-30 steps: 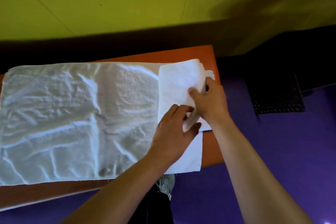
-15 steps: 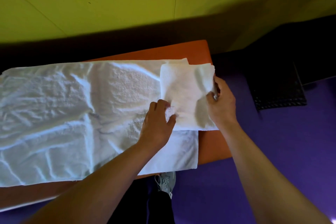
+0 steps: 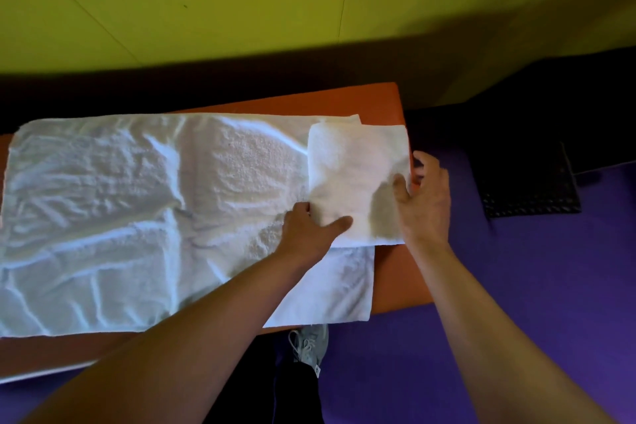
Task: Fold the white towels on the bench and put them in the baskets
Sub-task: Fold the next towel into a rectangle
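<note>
We see a small folded white towel lying at the right end of an orange bench, on top of a large white towel that is spread flat and wrinkled over most of the bench top. The right edge of the folded towel reaches a little past the end of the bench. The left hand grips the folded towel at its near left corner — the thumb lies on top of the cloth, and the other fingers are tucked under the edge, so we cannot see them. The right hand holds the right edge of the same towel: the thumb presses on the upper side, while the fingers curl around the edge on the far side. Both forearms come in from the bottom of the view. Under the bench, between the arms, we see a grey shoe on a purple floor. To the right, on the floor, stands a dark basket with a mesh wall — its inside is too dark for us to tell what it contains. Behind the bench rises a yellow-green wall.
</note>
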